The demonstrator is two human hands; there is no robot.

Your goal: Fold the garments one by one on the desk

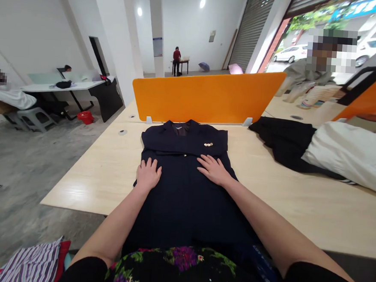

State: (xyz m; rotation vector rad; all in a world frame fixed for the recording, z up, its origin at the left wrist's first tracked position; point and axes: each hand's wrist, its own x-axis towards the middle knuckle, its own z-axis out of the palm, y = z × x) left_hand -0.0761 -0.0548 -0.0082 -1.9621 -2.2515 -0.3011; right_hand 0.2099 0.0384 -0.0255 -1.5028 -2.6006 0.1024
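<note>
Both hands, the left hand (pixel 148 174) and right hand (pixel 214 169), lie open and flat on the dark jacket (pixel 184 188) spread on the tabletop (pixel 299 200)

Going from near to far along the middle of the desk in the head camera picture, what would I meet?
Flat left hand and right hand pressing on the dark navy jacket → three small gold buttons → the jacket's collar → upright orange desk divider panel.
</note>
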